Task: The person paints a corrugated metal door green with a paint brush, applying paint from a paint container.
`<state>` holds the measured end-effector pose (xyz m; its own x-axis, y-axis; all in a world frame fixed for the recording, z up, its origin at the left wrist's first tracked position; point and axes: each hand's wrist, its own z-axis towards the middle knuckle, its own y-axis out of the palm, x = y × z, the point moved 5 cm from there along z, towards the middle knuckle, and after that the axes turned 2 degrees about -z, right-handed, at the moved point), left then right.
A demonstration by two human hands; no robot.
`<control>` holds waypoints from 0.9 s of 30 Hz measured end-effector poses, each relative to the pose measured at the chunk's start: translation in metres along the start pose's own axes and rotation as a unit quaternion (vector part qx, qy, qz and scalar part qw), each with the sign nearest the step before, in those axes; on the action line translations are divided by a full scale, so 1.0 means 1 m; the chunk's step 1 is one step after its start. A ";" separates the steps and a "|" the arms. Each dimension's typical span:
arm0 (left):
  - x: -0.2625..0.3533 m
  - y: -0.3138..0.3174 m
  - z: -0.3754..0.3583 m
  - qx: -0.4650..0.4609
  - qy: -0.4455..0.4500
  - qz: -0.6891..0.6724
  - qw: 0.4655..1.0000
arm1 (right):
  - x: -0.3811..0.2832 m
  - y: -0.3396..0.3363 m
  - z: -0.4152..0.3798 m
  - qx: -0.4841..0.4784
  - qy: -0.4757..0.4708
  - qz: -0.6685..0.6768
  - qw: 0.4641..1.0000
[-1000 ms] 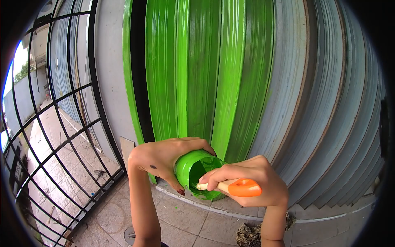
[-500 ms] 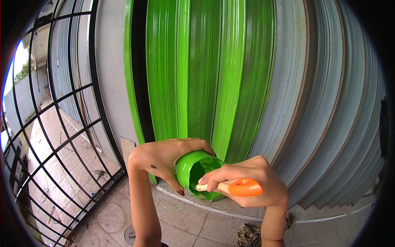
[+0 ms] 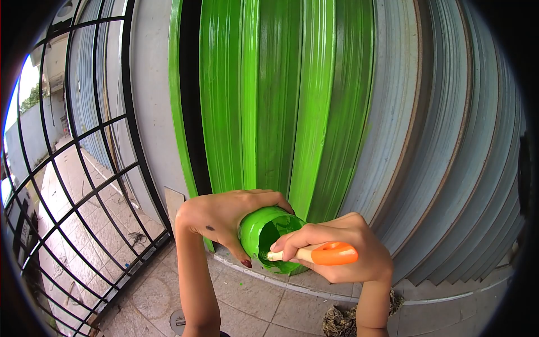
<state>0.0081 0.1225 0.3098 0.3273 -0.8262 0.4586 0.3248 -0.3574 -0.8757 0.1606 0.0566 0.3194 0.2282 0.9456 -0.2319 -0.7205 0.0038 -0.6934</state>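
My left hand [image 3: 233, 216] is wrapped round a tilted container of green paint [image 3: 252, 227], its mouth turned toward my right hand. Closed in my right hand [image 3: 348, 247] is a paintbrush [image 3: 335, 254] with an orange and cream handle. The brush's head reaches into the container's mouth, so its bristles are hidden. Wet-looking green paint coats the container's rim and outside. Just beyond both hands stands a ribbed metal shutter [image 3: 278, 112], its left section painted glossy green.
Bare grey ribs [image 3: 449, 157] of the shutter continue to the right. A black barred gate [image 3: 101, 135] stands at the left. On the tiled floor [image 3: 247, 303] lies a crumpled dirty cloth [image 3: 339, 321], near my right forearm. A round metal floor cover [image 3: 177, 321] sits beside my left forearm.
Almost nothing differs. The container and both hands hold nearly the same place, with the brush still inside the container's mouth.
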 end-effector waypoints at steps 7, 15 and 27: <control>-0.001 -0.001 -0.001 -0.009 -0.009 -0.016 1.000 | 0.001 -0.002 0.003 0.015 0.016 0.021 1.000; 0.001 0.000 -0.001 -0.004 0.003 -0.006 1.000 | 0.000 -0.002 0.002 -0.023 0.036 -0.010 0.999; -0.001 0.000 0.000 -0.003 0.008 -0.007 1.000 | 0.002 -0.002 0.003 -0.021 0.041 0.008 0.999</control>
<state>0.0076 0.1231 0.3091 0.3085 -0.8276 0.4690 0.3234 -0.3724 -0.8699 0.1606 0.0593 0.3228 0.2712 0.9155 -0.2973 -0.6973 -0.0260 -0.7164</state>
